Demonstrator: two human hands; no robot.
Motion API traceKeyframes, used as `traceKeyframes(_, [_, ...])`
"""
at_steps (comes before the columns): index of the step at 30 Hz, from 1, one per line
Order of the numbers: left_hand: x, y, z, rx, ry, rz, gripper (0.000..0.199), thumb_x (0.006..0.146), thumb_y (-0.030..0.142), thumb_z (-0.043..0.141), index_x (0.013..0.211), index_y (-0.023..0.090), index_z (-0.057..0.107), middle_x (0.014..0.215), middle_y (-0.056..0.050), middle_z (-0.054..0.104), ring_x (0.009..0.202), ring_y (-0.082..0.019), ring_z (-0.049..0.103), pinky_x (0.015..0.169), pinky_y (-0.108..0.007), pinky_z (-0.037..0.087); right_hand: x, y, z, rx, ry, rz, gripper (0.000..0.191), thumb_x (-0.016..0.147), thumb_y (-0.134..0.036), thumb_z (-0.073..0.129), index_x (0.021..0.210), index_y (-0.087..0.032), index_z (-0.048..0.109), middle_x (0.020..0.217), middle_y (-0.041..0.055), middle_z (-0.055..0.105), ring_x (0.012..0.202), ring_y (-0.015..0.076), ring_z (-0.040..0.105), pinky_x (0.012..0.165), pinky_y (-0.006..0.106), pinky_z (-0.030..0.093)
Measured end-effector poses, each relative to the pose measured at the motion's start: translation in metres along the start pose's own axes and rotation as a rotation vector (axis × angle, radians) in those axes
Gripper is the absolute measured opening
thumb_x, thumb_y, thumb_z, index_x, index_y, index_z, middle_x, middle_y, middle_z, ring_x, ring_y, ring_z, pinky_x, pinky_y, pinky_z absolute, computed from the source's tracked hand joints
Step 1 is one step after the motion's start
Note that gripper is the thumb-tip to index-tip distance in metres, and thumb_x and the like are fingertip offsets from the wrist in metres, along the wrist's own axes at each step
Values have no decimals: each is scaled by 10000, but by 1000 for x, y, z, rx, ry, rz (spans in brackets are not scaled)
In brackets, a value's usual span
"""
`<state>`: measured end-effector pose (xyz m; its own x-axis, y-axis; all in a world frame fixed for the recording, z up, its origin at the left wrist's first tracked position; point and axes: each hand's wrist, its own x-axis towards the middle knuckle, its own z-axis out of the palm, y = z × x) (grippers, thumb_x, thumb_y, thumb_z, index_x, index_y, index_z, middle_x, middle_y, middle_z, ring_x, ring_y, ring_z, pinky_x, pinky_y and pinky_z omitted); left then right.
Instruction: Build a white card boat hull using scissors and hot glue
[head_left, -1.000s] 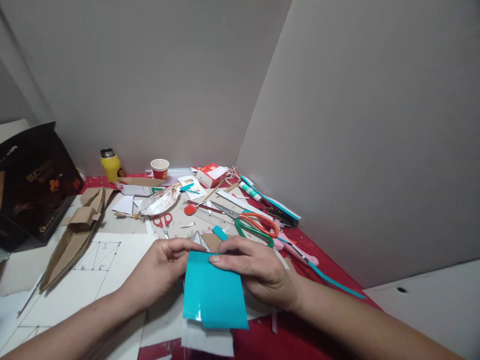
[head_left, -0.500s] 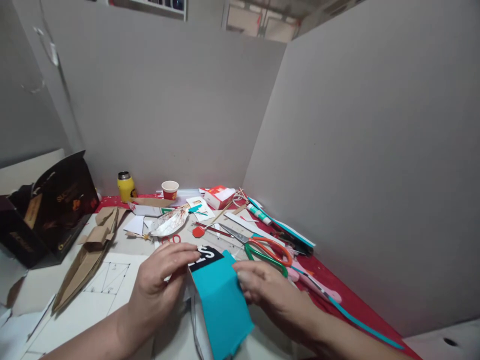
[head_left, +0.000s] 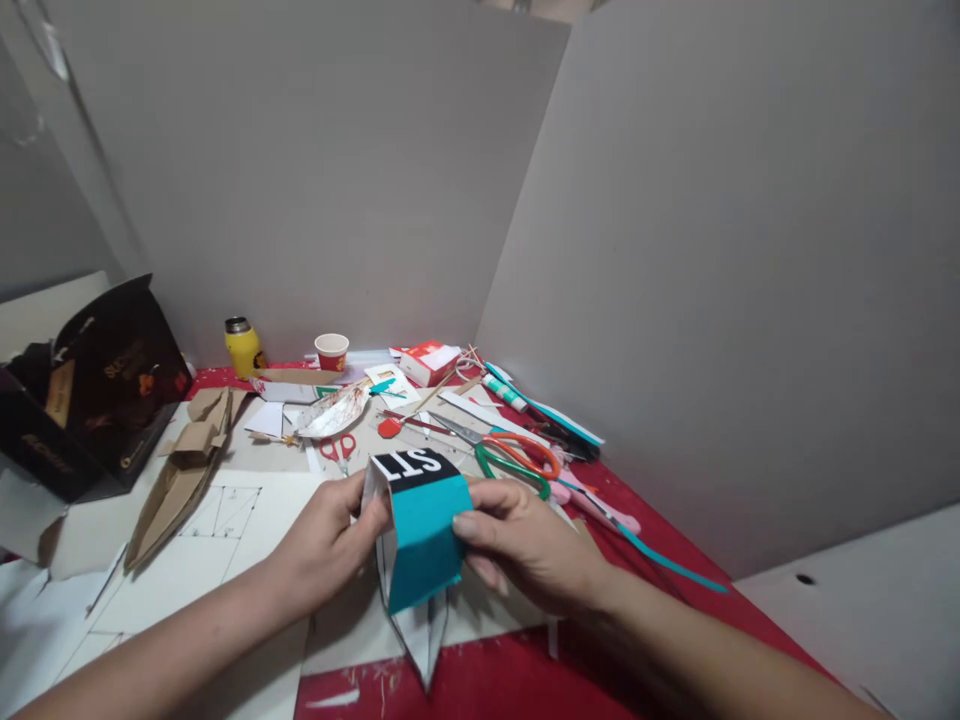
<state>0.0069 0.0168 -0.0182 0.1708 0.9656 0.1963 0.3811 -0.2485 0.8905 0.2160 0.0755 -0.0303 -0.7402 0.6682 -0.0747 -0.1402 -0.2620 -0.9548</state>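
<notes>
A folded piece of card point(head_left: 429, 540), turquoise with a black band and white letters, is held up between both hands. My left hand point(head_left: 330, 540) grips its left edge, with the thumb at the open side. On the right, my right hand point(head_left: 517, 535) pinches the turquoise face, thumb in front and other fingers partly hidden behind. Below the card hangs a pointed white and grey folded piece point(head_left: 421, 640); whether it is joined to the card I cannot tell. Just beyond lie large scissors point(head_left: 525, 455) with orange and green handles and small red-handled scissors point(head_left: 337, 450).
A brown cardboard boat shape point(head_left: 180, 480) lies on drawn paper point(head_left: 262, 590) at left, near a black box point(head_left: 105, 400). Farther back stand a yellow bottle point(head_left: 244, 350) and a paper cup point(head_left: 331, 352). A glue stick point(head_left: 504, 392) lies right; grey panels point(head_left: 660, 250) enclose the table.
The card has been tilted and bent into a folded shape, and more of its lettering shows. Both hands have shifted their grip on it. The view has tipped downward.
</notes>
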Motion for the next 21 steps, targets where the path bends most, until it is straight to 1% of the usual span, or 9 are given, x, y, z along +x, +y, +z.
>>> traceKeyframes(3, [-2, 2, 1, 35, -17, -49, 324, 929, 397, 434, 879, 150, 638, 814, -24, 660, 774, -192, 577, 701, -274, 473, -1, 0, 2, 13, 85, -77, 276, 699, -408, 801, 740, -147, 720, 521, -4, 642, 452, 73, 566, 479, 171, 456])
traceKeyframes(5, [-1, 3, 1, -8, -30, -67, 315, 929, 393, 436, 916, 152, 639, 841, -22, 661, 784, -188, 574, 708, -268, 463, 0, 2, 3, 33, 132, -132, 254, 698, -399, 805, 770, -164, 740, 599, 8, 685, 544, 88, 619, 570, 189, 502])
traceKeyframes(8, [2, 1, 3, -109, -24, -65, 287, 929, 357, 450, 970, 160, 656, 890, -24, 676, 833, -189, 580, 749, -269, 456, 4, 8, 3, 38, 146, -190, 222, 731, -391, 785, 799, -183, 754, 663, 13, 711, 615, 95, 640, 635, 200, 510])
traceKeyframes(12, [5, -8, 5, -230, -12, -85, 229, 913, 289, 496, 914, 163, 687, 848, -18, 687, 815, -185, 594, 736, -271, 467, 6, 17, 1, 8, 130, -219, 155, 773, -340, 759, 823, -194, 758, 683, -1, 708, 630, 87, 632, 648, 194, 500])
traceKeyframes(16, [6, -13, 9, -379, 6, -138, 169, 867, 245, 570, 928, 170, 709, 830, -14, 715, 781, -186, 621, 709, -277, 494, 2, 22, 2, 7, 138, -175, 134, 767, -311, 763, 798, -180, 757, 678, 3, 709, 635, 98, 632, 666, 214, 506])
traceKeyframes(19, [7, -11, 12, -390, 43, -197, 157, 821, 232, 627, 924, 164, 723, 823, -19, 725, 761, -192, 627, 678, -276, 498, -2, 23, 4, 30, 160, -113, 146, 749, -310, 773, 791, -171, 755, 675, 9, 711, 640, 110, 633, 675, 232, 511])
traceKeyframes(21, [9, -9, 14, -396, 34, -215, 160, 799, 226, 645, 919, 161, 729, 822, -22, 729, 766, -197, 632, 691, -284, 501, -5, 24, 6, 40, 174, -87, 160, 746, -318, 775, 784, -165, 749, 679, 12, 709, 644, 112, 631, 683, 236, 509])
